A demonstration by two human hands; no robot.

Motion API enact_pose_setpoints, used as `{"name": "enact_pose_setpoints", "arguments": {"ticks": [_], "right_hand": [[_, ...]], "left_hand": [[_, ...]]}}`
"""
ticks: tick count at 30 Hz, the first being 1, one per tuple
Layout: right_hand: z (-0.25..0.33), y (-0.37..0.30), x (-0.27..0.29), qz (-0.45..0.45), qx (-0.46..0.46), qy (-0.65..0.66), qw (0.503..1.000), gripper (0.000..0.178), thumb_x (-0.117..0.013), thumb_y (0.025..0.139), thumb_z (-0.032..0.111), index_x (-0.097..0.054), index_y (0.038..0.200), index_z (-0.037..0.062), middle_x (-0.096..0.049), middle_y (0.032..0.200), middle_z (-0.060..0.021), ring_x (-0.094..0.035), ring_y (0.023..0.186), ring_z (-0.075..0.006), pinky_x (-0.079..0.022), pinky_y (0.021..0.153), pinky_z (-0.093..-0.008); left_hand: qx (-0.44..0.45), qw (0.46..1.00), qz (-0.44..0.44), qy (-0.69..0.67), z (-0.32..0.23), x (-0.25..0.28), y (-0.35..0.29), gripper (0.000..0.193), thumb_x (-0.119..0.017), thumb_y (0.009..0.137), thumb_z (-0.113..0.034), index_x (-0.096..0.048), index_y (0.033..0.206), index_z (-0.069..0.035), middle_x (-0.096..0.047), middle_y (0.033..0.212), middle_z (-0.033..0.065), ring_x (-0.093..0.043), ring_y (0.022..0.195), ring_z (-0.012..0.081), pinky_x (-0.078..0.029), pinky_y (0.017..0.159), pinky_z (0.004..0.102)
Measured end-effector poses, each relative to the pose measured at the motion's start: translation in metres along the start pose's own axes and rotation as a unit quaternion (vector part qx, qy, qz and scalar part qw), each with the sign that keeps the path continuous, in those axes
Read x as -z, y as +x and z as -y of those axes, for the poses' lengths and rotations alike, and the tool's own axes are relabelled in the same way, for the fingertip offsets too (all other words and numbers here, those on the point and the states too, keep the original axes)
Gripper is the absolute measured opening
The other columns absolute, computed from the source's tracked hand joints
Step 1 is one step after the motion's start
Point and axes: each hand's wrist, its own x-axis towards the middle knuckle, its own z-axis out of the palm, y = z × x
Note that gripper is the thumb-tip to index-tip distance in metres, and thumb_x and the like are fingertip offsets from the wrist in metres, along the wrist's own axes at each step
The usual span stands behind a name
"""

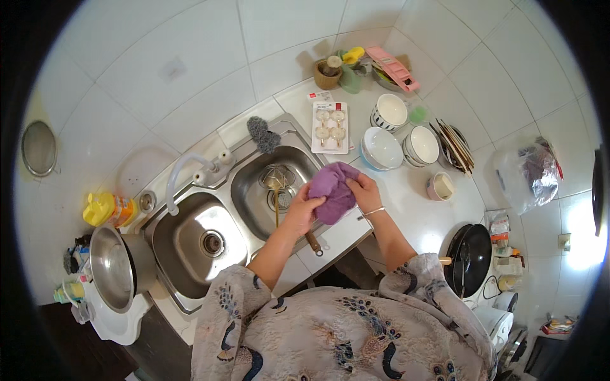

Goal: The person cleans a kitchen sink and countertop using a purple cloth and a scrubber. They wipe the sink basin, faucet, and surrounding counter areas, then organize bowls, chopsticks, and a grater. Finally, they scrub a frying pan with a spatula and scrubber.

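A bunched purple cloth [333, 192] is between my two hands, above the right edge of the sink. My left hand [303, 209] grips its left side, fingers closed. My right hand [366, 193] pinches its right side with thumb and fingers. Whether the cloth wraps anything, I cannot tell. Below my left forearm a wire skimmer [277, 178] lies in the right sink basin [244, 184]. Its wooden handle [313, 242] sticks out past the basin's near edge.
A white faucet [175, 184] stands behind the left basin [168, 244]. Farther right are a blister pack of hooks [330, 128], stacked bowls [381, 148], a chopsticks bundle [456, 147] and a small cup [440, 186]. A black wok [473, 257] sits right; a metal pot [113, 270] stands left.
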Motion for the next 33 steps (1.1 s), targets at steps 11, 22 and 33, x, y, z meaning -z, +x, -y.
{"name": "enact_pose_setpoints", "arguments": {"ticks": [11, 22, 33], "right_hand": [[-0.082, 0.09, 0.012, -0.118, 0.075, -0.245, 0.959, 0.047, -0.055, 0.081, 0.017, -0.046, 0.123, -0.0016, -0.048, 0.122, -0.0276, -0.045, 0.115, -0.0402, -0.037, 0.099, -0.0385], [-0.175, 0.178, -0.004, -0.28, -0.093, 0.056, 0.954, 0.02, -0.052, 0.087, 0.014, -0.059, 0.102, 0.0015, -0.062, 0.078, -0.0054, -0.057, 0.058, -0.0143, -0.047, 0.051, -0.0258], [-0.082, 0.185, -0.008, -0.155, 0.124, -0.201, 0.959, 0.014, -0.052, 0.082, 0.005, -0.064, 0.087, -0.0002, -0.065, 0.08, -0.0107, -0.063, 0.075, -0.0224, -0.05, 0.068, -0.034]], "left_hand": [[-0.031, 0.96, -0.134, 0.244, 0.008, 0.036, 0.108, 0.061, -0.057, 0.086, -0.018, -0.029, 0.141, -0.014, -0.036, 0.139, 0.0105, -0.043, 0.117, 0.0198, -0.04, 0.087, 0.0327], [-0.011, 0.961, -0.201, 0.191, -0.021, 0.029, 0.195, 0.04, -0.051, 0.09, -0.026, -0.046, 0.127, -0.011, -0.056, 0.105, 0.0002, -0.051, 0.089, 0.0122, -0.043, 0.072, 0.0298], [-0.101, 0.97, -0.206, 0.083, -0.044, 0.053, 0.164, 0.021, -0.052, 0.089, -0.016, -0.058, 0.106, -0.005, -0.061, 0.084, 0.0021, -0.054, 0.066, 0.0108, -0.043, 0.051, 0.0243]]}}
